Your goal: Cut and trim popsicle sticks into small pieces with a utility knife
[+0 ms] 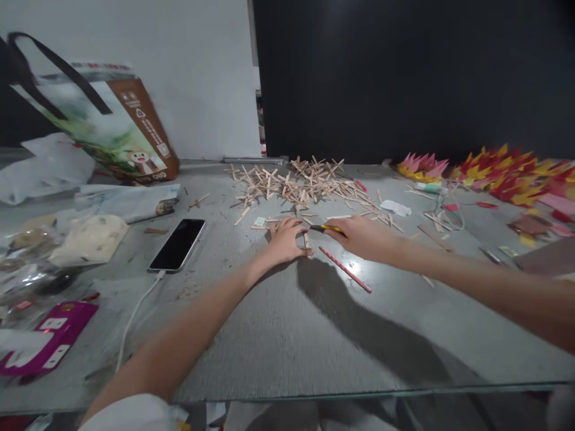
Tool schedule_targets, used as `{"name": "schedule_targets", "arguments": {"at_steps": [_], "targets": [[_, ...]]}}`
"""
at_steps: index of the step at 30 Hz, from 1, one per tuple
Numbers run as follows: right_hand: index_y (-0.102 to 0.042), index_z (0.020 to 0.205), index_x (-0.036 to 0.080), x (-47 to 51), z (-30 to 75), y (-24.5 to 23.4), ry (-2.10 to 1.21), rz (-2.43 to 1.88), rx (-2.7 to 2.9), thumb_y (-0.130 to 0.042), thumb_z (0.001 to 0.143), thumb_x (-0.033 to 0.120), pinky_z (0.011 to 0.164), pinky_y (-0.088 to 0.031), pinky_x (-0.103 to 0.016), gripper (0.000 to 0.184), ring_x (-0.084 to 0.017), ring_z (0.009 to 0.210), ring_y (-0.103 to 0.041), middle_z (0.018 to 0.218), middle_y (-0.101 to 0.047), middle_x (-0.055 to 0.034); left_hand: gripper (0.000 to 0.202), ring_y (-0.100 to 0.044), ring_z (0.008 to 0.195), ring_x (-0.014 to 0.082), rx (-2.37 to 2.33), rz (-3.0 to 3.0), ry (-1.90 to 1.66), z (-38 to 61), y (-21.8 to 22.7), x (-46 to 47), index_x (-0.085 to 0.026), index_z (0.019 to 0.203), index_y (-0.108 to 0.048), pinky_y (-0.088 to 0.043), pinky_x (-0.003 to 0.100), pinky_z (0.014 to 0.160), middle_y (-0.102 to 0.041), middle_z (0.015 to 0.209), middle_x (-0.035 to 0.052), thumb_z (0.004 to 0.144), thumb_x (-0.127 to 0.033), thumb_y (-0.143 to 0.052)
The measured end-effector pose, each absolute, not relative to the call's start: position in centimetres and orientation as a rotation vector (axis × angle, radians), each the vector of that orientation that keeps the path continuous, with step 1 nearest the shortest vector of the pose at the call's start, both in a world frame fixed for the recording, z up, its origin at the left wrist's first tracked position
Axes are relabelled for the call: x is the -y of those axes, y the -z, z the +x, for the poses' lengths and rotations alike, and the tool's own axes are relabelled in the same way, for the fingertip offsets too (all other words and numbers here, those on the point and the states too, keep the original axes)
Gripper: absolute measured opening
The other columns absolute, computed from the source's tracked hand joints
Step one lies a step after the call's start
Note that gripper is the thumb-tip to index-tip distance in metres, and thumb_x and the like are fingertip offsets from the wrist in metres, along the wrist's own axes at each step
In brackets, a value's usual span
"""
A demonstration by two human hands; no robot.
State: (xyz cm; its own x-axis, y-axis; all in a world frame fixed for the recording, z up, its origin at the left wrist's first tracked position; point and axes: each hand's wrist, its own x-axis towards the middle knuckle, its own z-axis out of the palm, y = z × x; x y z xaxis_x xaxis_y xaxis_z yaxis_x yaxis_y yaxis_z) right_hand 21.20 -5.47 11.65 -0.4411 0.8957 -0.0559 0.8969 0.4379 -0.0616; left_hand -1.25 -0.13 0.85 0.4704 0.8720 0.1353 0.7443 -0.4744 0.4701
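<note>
Between the thumb and fingers of my left hand (286, 240) is a short wooden craft stick (306, 240), held close to the tabletop. My right hand (362, 234) grips a slim utility knife (330, 228) with a yellow handle and a dark front end. Its tip points left and reaches the upper end of the stick, by my left fingers; whether it touches cannot be made out. A red patterned pencil (345, 269) lies just below my right hand. Behind both hands spreads a heap of wooden sticks (287, 182), many joined into crosses.
On the left are a phone (177, 245) with a white cable, a printed bag (121, 126), plastic packets (90, 239) and a magenta case (58, 335). Red and yellow paper pieces (512, 173) lie at the right, near a white scrap (395, 208). The table edge (359, 393) runs along the front.
</note>
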Motion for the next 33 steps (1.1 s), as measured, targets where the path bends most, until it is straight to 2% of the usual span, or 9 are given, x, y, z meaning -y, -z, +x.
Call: {"name": "schedule_targets", "arguments": {"at_steps": [3, 5, 8, 11, 13, 15, 18, 25, 33], "targets": [[-0.051, 0.147, 0.021, 8.4, 23.1, -9.9, 0.431, 1.926, -2.697, -0.041, 0.109, 0.038, 0.063, -0.042, -0.029, 0.043, -0.025, 0.071, -0.071, 0.09, -0.078, -0.009, 0.067, -0.05, 0.139, 0.0352, -1.338, 2.287, -0.669, -1.2, -1.6, 1.5, -0.031, 0.14, -0.065, -0.042, 0.05, 0.116, -0.066, 0.139, 0.0086, 0.078, -0.047, -0.086], [-0.042, 0.152, 0.021, 9.8, 24.1, -8.3, 0.641, 1.992, -2.703, -0.039, 0.109, 0.036, 0.062, -0.044, -0.029, 0.045, -0.025, 0.065, -0.069, 0.08, -0.075, -0.0051, 0.066, -0.061, 0.122, 0.0282, -1.234, 2.225, -0.697, -0.9, -2.2, 2.4, -0.033, 0.15, -0.055, -0.048, 0.042, 0.108, -0.072, 0.12, 0.0058, 0.088, -0.035, -0.078], [-0.045, 0.151, 0.023, 11.0, 24.8, -5.8, 0.786, 2.051, -2.822, -0.04, 0.11, 0.037, 0.059, -0.045, -0.027, 0.044, -0.021, 0.056, -0.064, 0.069, -0.07, 0.0004, 0.061, -0.068, 0.085, 0.0198, -1.142, 2.03, -0.668, 0.4, -2.6, 3.2, -0.032, 0.153, -0.049, -0.053, 0.035, 0.086, -0.073, 0.089, -0.0002, 0.095, -0.026, -0.066], [-0.054, 0.148, 0.025, 11.3, 25.1, -3.8, 0.688, 2.181, -3.013, -0.045, 0.111, 0.038, 0.065, -0.051, -0.026, 0.041, -0.017, 0.061, -0.068, 0.091, -0.079, -0.0049, 0.059, -0.067, 0.073, 0.0155, -1.052, 1.774, -0.852, 2.5, -2.2, 3.4, -0.024, 0.152, -0.044, -0.051, 0.029, 0.076, -0.073, 0.08, -0.0012, 0.096, -0.021, -0.062], [-0.058, 0.149, 0.026, 11.3, 25.3, -2.8, 0.629, 2.206, -3.109, -0.048, 0.11, 0.035, 0.075, -0.056, -0.026, 0.041, -0.017, 0.077, -0.076, 0.116, -0.08, -0.0091, 0.059, -0.068, 0.07, 0.0146, -0.991, 1.593, -0.966, 3.9, -1.7, 3.6, -0.023, 0.152, -0.039, -0.05, 0.027, 0.072, -0.077, 0.085, 0.0013, 0.098, -0.026, -0.063], [-0.058, 0.151, 0.026, 11.4, 25.4, -2.1, 0.629, 2.169, -3.168, -0.048, 0.111, 0.032, 0.082, -0.058, -0.026, 0.042, -0.018, 0.093, -0.078, 0.127, -0.078, -0.0101, 0.063, -0.071, 0.071, 0.0154, -0.962, 1.462, -1.045, 4.9, -1.2, 4.0, -0.022, 0.151, -0.038, -0.052, 0.027, 0.072, -0.077, 0.083, 0.0018, 0.096, -0.03, -0.068], [-0.057, 0.154, 0.025, 11.4, 25.5, -1.2, 0.646, 2.12, -3.209, -0.048, 0.111, 0.029, 0.084, -0.059, -0.027, 0.045, -0.018, 0.097, -0.078, 0.124, -0.079, -0.0104, 0.069, -0.074, 0.071, 0.0171, -0.906, 1.338, -1.083, 5.6, -1.0, 4.5, -0.022, 0.152, -0.037, -0.055, 0.028, 0.074, -0.076, 0.078, 0.0003, 0.094, -0.034, -0.072], [-0.051, 0.16, 0.024, 11.5, 25.2, -0.8, 0.662, 2.109, -3.163, -0.047, 0.111, 0.029, 0.075, -0.054, -0.024, 0.049, -0.014, 0.076, -0.07, 0.098, -0.077, -0.007, 0.067, -0.077, 0.075, 0.018, -0.917, 1.277, -1.073, 5.4, -0.9, 5.1, -0.021, 0.152, -0.038, -0.058, 0.03, 0.079, -0.079, 0.08, 0.0022, 0.095, -0.031, -0.072], [-0.05, 0.16, 0.028, 12.1, 25.3, -0.9, 0.69, 2.122, -3.144, -0.048, 0.111, 0.028, 0.082, -0.056, -0.025, 0.05, -0.015, 0.089, -0.075, 0.113, -0.078, -0.0085, 0.063, -0.079, 0.081, 0.0193, -0.969, 1.29, -1.054, 5.3, -0.6, 5.4, -0.023, 0.151, -0.039, -0.059, 0.033, 0.086, -0.081, 0.085, 0.0042, 0.098, -0.032, -0.07]]}}
